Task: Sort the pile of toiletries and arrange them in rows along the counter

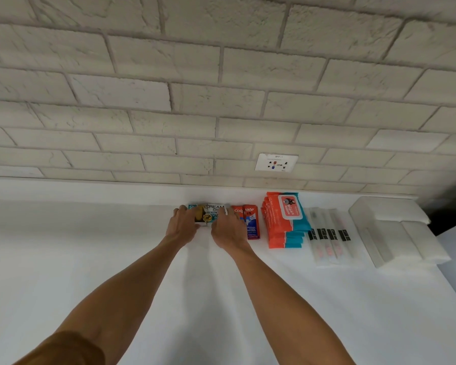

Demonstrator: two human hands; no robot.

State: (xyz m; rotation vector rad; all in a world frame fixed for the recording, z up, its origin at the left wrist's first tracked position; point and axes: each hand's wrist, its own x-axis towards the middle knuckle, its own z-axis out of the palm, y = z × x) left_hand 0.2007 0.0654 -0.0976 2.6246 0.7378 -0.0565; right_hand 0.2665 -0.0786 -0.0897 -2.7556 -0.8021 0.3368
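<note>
Even, soft indoor light, faint shadows, slightly soft focus, wide-angle bending toward the edges.

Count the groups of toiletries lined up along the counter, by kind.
Cream soap group: 1
Colgate toothpaste group: 1
Wet wipes stack: 1
Wrapped toothbrush group: 1
White packet pile: 1
Total: 5 groups
Packs overlap, so singles cannot be counted.

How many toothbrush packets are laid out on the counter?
4 toothbrush packets, going by their black labels: side by side in one row between the orange wipes and the clear box on the right. They overlap, so another may be hidden.
</note>
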